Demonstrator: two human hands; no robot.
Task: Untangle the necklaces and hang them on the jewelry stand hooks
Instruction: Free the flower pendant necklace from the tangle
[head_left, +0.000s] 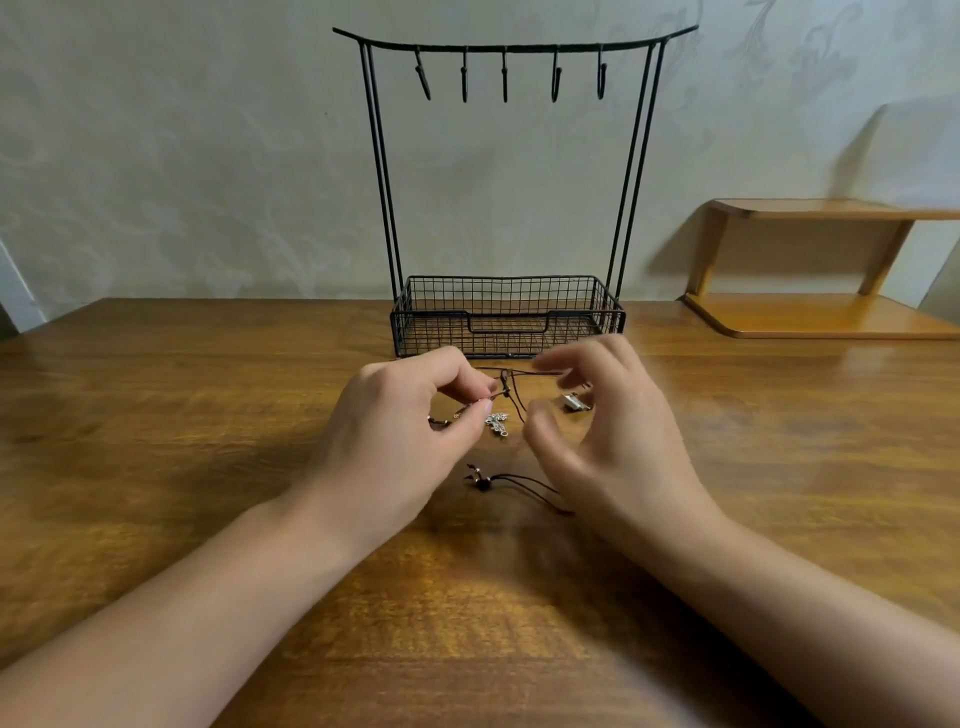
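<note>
Item: tangled necklaces, on a wooden table (156, 415), none hung yet.

Nearest: a loose end of dark cord (524, 486) with small beads lies on the table just before the hands, running under the right wrist. Risk: a lifting wrist could drag it and tighten the tangle.

Left hand (400, 431): thumb and forefinger pinch the cord at a knot (503, 387), held a little off the table. Risk: pulling hard here would likely cinch the knot rather than free it.

Right hand (608, 431): blurred, fingers curved and spread; a cord strand runs to its fingertips, but whether it grips cannot be told.

Between the hands: a small silver chain (497, 422) bunched on the table, touching or crossing the cord. Risk: the fine links may snag or kink if the cord is drawn through them.

Just beyond the right thumb: a small silver pendant (574, 402), partly hidden by the fingers.

Beyond the hands: a black wire stand (382, 171) with a basket (506, 317) at its foot and five bare hooks (505, 73) on the top bar. Obstacle: the basket sits between hands and hooks, so a trailing cord could catch its mesh.

Far right of the hands: a wooden shelf (810, 260).
</note>
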